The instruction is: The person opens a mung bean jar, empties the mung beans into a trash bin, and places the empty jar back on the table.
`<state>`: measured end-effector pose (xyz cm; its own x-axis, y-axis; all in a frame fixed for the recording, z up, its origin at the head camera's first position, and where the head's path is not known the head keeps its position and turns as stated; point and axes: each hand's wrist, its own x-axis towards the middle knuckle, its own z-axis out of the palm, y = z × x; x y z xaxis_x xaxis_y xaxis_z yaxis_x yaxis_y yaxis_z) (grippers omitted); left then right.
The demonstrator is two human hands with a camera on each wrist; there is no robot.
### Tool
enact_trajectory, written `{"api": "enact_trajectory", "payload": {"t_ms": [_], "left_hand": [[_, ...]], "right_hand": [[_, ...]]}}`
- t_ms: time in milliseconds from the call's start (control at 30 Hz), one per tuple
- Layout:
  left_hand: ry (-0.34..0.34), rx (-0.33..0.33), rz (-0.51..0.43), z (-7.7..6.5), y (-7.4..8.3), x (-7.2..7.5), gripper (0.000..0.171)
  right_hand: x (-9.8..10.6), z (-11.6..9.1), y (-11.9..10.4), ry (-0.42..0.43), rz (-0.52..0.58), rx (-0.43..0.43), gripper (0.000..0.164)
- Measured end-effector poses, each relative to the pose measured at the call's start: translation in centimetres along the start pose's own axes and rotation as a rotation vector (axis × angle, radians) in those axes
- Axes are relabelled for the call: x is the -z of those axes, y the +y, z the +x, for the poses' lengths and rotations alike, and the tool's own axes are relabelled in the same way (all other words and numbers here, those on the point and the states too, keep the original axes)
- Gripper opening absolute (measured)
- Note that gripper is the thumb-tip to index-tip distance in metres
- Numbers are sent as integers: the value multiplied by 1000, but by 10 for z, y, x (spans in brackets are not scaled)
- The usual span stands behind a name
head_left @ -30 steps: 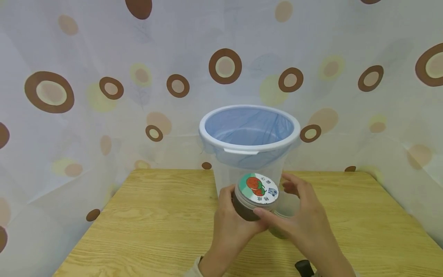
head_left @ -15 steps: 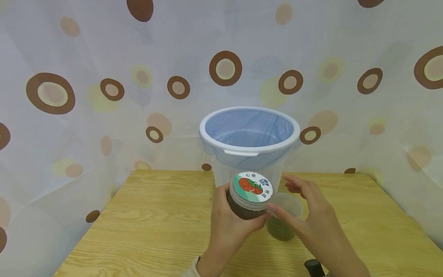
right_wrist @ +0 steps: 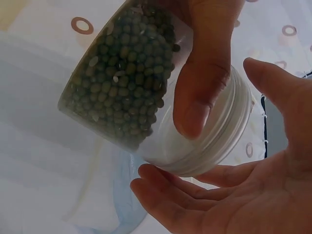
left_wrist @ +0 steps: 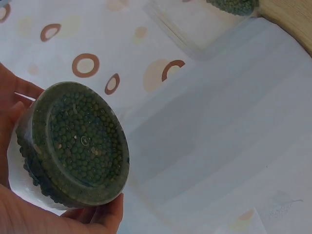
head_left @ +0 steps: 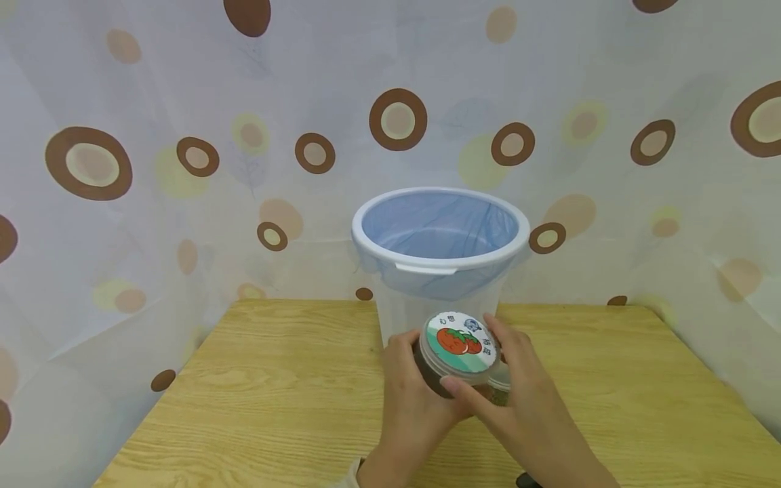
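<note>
Since the earlier frame, the right hand (head_left: 527,400) has come inward to the lid (head_left: 462,344), and the jar (left_wrist: 80,144) has shifted a little to the right. We now see the right fingers spanning the rim of the lid – thumb at the near edge, index finger at the farther side – so they appear to hold it, but how firmly we cannot tell. Our left hand (head_left: 410,407) grips the jar around its body; it is tilted and raised above the worktop (head_left: 274,393), in front of the bin (head_left: 390,298). The green beans (right_wrist: 124,73) lie toward its base, and the lid sits on it. Another container (head_left: 499,390) is mostly hidden by the right hand. We judge that the step in hand is turning the lid, in which direction we cannot say. The next move calls for a steady left grip and an even twist; if the lid comes loose, beans could spill.
</note>
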<state>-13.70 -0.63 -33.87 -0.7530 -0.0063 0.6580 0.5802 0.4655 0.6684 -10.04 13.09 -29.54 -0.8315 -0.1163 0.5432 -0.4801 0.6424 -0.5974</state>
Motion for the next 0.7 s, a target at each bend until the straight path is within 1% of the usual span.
{"api": "enact_trajectory", "payload": {"t_ms": [167,333,533,700], "left_hand": [[-1,-36,26,-1,1,-3,85],[4,-62,59,-2,0,-7,84],[-6,-96,71,-4,1,-9,82],[-4,-118,71,-5,1,-10,81]], "right_hand": [[-3,1,1,4,-17,13,85],[-5,1,1,18,-44,18,88],[-7,2,3,50,-78,47,87],[-8,3,5,67,-74,58,85]]}}
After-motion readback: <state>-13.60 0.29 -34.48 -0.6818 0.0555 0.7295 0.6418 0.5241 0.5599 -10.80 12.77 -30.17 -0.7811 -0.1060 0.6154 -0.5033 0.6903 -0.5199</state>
